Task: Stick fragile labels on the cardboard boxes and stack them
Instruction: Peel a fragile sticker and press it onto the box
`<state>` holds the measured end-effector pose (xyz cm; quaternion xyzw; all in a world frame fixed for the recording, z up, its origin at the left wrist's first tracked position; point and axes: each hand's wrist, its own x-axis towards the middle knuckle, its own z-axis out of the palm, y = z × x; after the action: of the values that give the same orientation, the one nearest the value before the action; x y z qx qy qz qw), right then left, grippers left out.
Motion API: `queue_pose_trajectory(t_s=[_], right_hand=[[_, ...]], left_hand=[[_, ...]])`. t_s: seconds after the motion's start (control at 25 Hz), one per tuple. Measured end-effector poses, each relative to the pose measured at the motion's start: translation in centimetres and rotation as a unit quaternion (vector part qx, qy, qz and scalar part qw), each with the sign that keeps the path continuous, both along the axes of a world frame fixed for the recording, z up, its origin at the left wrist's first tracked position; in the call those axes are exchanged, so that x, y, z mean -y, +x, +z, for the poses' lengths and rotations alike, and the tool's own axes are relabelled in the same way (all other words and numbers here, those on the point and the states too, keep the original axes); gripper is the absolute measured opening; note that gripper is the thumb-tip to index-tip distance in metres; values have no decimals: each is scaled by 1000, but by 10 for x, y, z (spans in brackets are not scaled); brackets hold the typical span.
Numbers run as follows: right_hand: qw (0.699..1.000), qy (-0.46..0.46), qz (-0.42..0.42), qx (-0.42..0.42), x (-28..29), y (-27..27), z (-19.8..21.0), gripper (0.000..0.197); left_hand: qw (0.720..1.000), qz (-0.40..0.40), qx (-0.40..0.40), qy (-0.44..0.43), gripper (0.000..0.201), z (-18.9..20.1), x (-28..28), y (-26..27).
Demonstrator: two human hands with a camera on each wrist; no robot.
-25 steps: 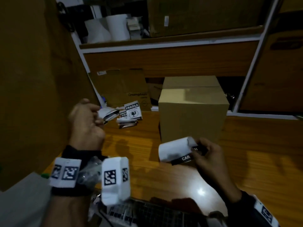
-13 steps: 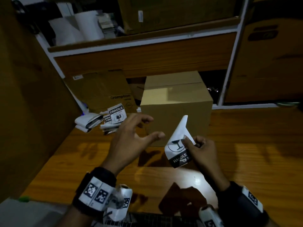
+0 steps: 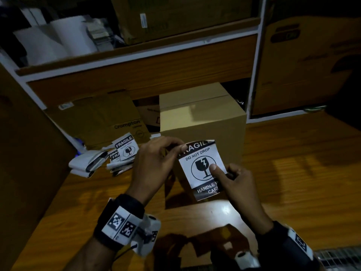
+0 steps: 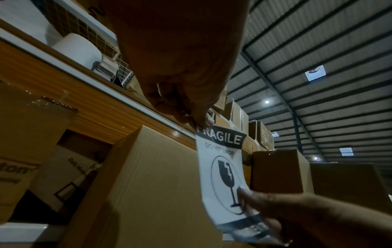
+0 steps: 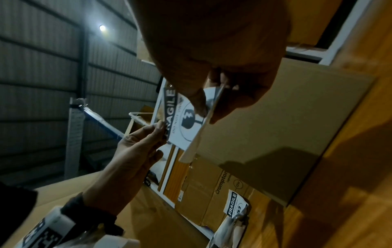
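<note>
A white fragile label [image 3: 199, 165] [image 4: 220, 167] [image 5: 182, 120] with a broken-glass symbol is held in front of the near face of a plain cardboard box [image 3: 203, 118] [image 4: 148, 176] [image 5: 286, 109] on the wooden table. My left hand [image 3: 156, 163] [image 5: 137, 147] pinches the label's top left corner. My right hand [image 3: 234, 182] [image 4: 307, 214] pinches its lower right part, thumb on the glass symbol. I cannot tell whether the label touches the box.
A heap of loose fragile labels and peeled backings [image 3: 109, 159] [image 5: 235, 208] lies on the table [image 3: 293, 173] left of the box. A flattened Crompton carton [image 3: 97, 118] leans behind them. White rolls [image 3: 64, 38] and big cartons fill the shelf above.
My left hand dropped a crumpled backing on the heap, then came across and took the label's top corner. The label, curled before, now hangs flat between both hands, printed side toward me.
</note>
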<state>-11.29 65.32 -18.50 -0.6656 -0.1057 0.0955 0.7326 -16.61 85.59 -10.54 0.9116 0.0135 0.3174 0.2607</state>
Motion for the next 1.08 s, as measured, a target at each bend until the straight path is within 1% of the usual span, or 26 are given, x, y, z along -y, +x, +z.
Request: queue_pose_trajectory(t_s=[0.04, 0.08, 0.16, 0.2, 0.24, 0.28, 0.36, 0.4, 0.48, 0.52, 0.56, 0.64, 0.72, 0.76, 0.84, 0.88, 0.92, 1.0, 1.04, 1.08], right_hand=[[1000, 10, 17, -21, 2, -1, -1, 25], [998, 14, 31, -46, 4, 0, -4, 30], [996, -14, 39, -85, 9, 2, -15, 50], [995, -44, 34, -86, 11, 2, -19, 61], [994, -75, 23, -72, 14, 3, -23, 70], [994, -101, 7, -43, 16, 5, -24, 75], [988, -133, -38, 64, 19, 5, -15, 68], [979, -148, -56, 132, 17, 8, -8, 63], [943, -186, -64, 269, 10, 18, 4, 56], [923, -204, -61, 322, 4, 23, 8, 51], [907, -214, -60, 358, -2, 29, 11, 42], [885, -215, -67, 408, -9, 38, 13, 20], [871, -228, -81, 428, -13, 41, 12, 17], [874, -239, -89, 414, -12, 42, 11, 15], [892, -242, -102, 368, -9, 44, 7, 8], [896, -243, -99, 357, -9, 46, 6, 6], [895, -247, -90, 359, -8, 47, 5, 6], [886, -259, -72, 378, -15, 52, 7, 12], [881, -264, -71, 387, -20, 55, 9, 16], [876, -269, -71, 395, -27, 57, 12, 17]], left_hand=[[1000, -6, 2, -12, 11, -1, -1, 1], [1000, -10, 8, -20, 11, -2, -1, 1], [999, -5, 30, -31, 10, 1, -5, 2], [999, -3, 37, -28, 10, 4, -8, 3], [999, -2, 34, -12, 11, 6, -13, 4], [1000, -1, 25, 13, 12, 8, -17, 6], [999, 1, 3, 49, 15, 6, -18, 8], [999, 1, -5, 50, 16, 3, -16, 8], [999, -4, -18, 35, 14, -4, -11, 9], [999, -5, -28, 34, 12, -7, -10, 9], [998, -4, -40, 38, 11, -10, -9, 9], [997, 0, -61, 46, 11, -12, -8, 8], [997, 5, -64, 51, 18, -11, -11, 5], [997, 13, -53, 50, 28, -10, -15, 4], [999, 48, -2, -1, 47, -3, -33, 1], [997, 60, 22, -37, 48, 0, -43, 1], [996, 61, 32, -55, 46, 3, -52, 1], [999, 40, 7, -32, 44, 3, -63, 5], [999, 21, -19, -20, 50, 1, -65, 8], [999, 2, -46, -14, 60, -1, -65, 12]])
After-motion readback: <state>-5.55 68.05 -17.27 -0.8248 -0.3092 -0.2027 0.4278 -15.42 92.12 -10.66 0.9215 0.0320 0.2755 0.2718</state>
